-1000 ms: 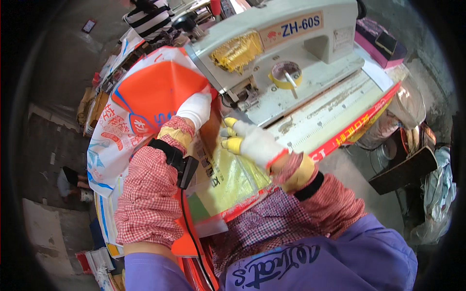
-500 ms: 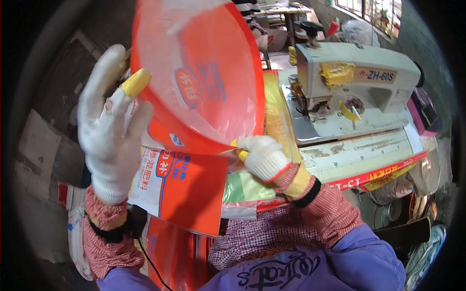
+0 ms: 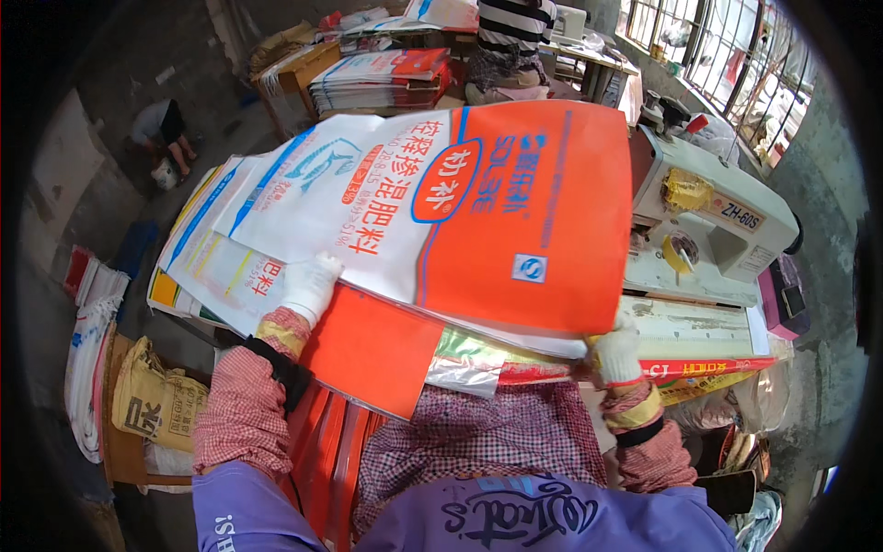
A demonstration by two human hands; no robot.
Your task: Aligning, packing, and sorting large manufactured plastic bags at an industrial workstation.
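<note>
I hold a large flat woven sack (image 3: pixel 478 212), white at its left end and orange at its right, spread out in front of me. My left hand (image 3: pixel 309 285), in a white glove, grips its lower left edge. My right hand (image 3: pixel 618 354), also gloved, pinches its lower right corner. Under the sack lie more flat sacks, with an orange one (image 3: pixel 372 350) showing below it and a stack (image 3: pixel 198 267) sticking out at the left. A cream sewing machine (image 3: pixel 708 221) stands to the right, just behind the sack's orange end.
A person in a striped top (image 3: pixel 510 37) sits at the far side near another pile of sacks (image 3: pixel 382 78). A yellowish bag (image 3: pixel 152 400) lies on the floor at lower left. The sewing table's edge (image 3: pixel 699 336) runs along the right.
The sack was held upright and curled close to my face; now it is lowered and spread flat, with my left hand at its left edge and my right hand at its right corner.
</note>
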